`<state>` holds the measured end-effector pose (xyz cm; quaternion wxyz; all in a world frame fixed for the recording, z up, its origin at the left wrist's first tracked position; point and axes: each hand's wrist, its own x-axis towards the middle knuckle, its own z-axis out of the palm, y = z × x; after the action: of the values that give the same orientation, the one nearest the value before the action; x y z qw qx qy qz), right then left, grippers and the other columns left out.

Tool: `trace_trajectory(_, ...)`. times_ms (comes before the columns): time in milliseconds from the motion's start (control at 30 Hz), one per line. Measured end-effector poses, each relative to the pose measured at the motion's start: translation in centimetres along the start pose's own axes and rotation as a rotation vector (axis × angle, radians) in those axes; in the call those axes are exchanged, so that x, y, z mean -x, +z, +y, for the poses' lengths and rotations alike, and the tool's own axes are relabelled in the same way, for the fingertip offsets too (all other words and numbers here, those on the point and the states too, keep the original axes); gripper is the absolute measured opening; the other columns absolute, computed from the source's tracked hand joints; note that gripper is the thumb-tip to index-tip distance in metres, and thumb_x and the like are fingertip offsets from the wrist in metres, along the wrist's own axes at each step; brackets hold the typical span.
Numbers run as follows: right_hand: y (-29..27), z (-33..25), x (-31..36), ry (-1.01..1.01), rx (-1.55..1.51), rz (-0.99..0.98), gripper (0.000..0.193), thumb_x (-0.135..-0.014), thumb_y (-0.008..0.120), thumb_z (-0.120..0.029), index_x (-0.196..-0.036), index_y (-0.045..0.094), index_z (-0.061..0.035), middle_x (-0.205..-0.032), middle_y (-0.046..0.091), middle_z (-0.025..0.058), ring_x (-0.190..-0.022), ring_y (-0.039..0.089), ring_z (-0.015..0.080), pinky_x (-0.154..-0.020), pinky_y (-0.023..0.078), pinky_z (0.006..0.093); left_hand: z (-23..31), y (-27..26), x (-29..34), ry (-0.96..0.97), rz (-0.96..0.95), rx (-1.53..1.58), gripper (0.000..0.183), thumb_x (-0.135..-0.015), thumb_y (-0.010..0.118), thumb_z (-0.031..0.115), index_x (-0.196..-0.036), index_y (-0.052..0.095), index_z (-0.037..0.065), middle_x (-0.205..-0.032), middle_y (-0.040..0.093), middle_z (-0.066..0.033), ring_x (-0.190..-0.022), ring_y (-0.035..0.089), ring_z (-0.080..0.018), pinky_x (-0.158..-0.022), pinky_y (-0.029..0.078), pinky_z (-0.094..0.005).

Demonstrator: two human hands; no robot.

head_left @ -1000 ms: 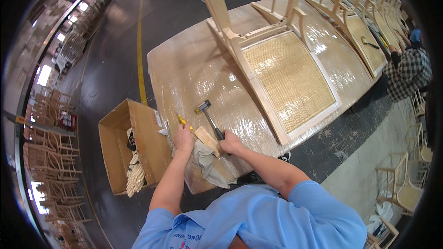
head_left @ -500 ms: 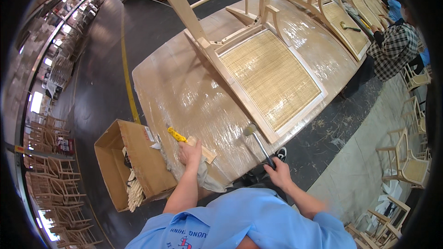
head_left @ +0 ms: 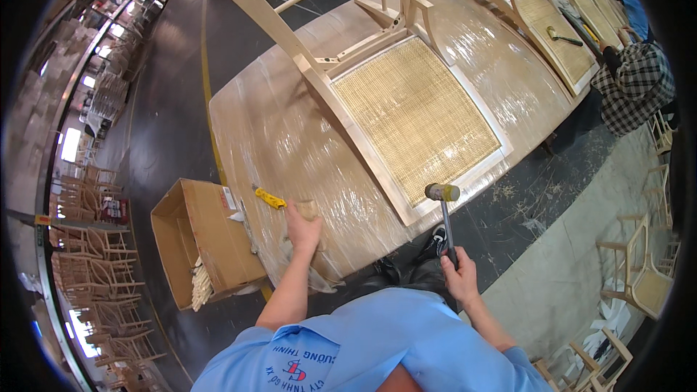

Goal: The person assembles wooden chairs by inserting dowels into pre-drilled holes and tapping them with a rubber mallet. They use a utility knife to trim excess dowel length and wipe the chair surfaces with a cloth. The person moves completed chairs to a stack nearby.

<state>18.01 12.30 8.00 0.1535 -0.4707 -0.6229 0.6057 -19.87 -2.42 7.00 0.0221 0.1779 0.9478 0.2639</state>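
My right hand (head_left: pixel 460 276) is closed round the dark handle of a mallet (head_left: pixel 442 192). Its head is up at the front corner of the woven cane seat panel (head_left: pixel 417 112), and whether they touch I cannot tell. That panel sits in a pale wooden chair frame (head_left: pixel 363 152), which lies on the plastic-wrapped table. My left hand (head_left: pixel 303 229) grips a small wooden block (head_left: pixel 308 209) above the table's near left part. Just beyond its fingers, a yellow utility knife (head_left: pixel 270 198) lies on the wrapping.
Left of the table (head_left: pixel 254 123) stands an open cardboard box (head_left: pixel 210 229) with pale sticks (head_left: pixel 201 284) in it. Farther right lies another chair frame (head_left: pixel 559 36) with a second mallet (head_left: pixel 565 38) on it. A person in a checked shirt (head_left: pixel 639 80) works there. Chairs (head_left: pixel 642 276) stand at the right.
The mallet has swung up and right, its head now near the seat's front corner. My left hand has moved slightly farther from me, and the block is turned more end-on. The view has shifted slightly.
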Motion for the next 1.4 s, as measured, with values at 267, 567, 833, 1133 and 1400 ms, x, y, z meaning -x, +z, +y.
trace_trajectory(267,-7.4,-3.1,-3.3,-0.126,0.122,-0.247,0.032,-0.102,0.064,-0.033,-0.100,0.062,-0.0012,-0.066,0.058,0.0069,-0.062,0.054,0.0152,-0.059,0.046,0.0338,6.2,-2.0,-3.2,0.015,-0.053,0.941,0.078,-0.086,0.069,-0.011,-0.153,0.033,0.007,-0.137,0.054,-0.0119,-0.120,0.060,-0.0230,-0.100,0.052,-0.0377)
trace_trajectory(567,-6.8,-3.0,-2.0,-0.048,0.095,-0.194,0.033,-0.106,0.058,-0.034,-0.106,0.064,-0.0013,-0.067,0.059,0.0060,-0.063,0.055,0.0137,-0.060,0.046,0.0333,17.0,4.9,-5.8,0.362,-0.271,0.984,0.072,-0.089,0.068,-0.011,-0.149,0.035,0.010,-0.145,0.051,-0.0130,-0.129,0.056,-0.0219,-0.109,0.048,-0.0340)
trace_trajectory(833,-5.4,0.1,1.1,-0.097,0.103,-0.022,0.027,-0.105,0.061,-0.028,-0.110,0.064,-0.0017,-0.069,0.059,0.0065,-0.063,0.057,0.0146,-0.061,0.048,0.0336,17.3,8.4,-6.4,0.421,-0.400,0.809,0.067,-0.087,0.075,-0.003,-0.145,0.043,0.007,-0.141,0.054,-0.0094,-0.125,0.054,-0.0180,-0.106,0.046,-0.0316)
trace_trajectory(1133,-4.4,-7.7,-1.0,-0.343,0.131,-0.060,0.031,-0.104,0.058,-0.015,-0.129,0.059,0.0015,-0.072,0.061,0.0091,-0.065,0.060,0.0163,-0.063,0.050,0.0325,16.2,9.5,-5.7,0.465,-0.403,0.565,0.072,-0.084,0.081,0.018,-0.146,0.047,0.005,-0.134,0.066,-0.0180,-0.128,0.062,-0.0295,-0.108,0.047,-0.0370)
trace_trajectory(1400,-1.5,-18.6,-4.7,-0.945,0.000,-0.008,0.034,-0.105,0.056,-0.011,-0.137,0.057,0.0020,-0.079,0.061,0.0110,-0.068,0.058,0.0165,-0.064,0.049,0.0306,14.6,7.9,-6.2,0.491,-0.370,0.636,0.070,-0.085,0.080,0.017,-0.145,0.047,0.004,-0.133,0.067,-0.0182,-0.127,0.063,-0.0304,-0.107,0.048,-0.0372)
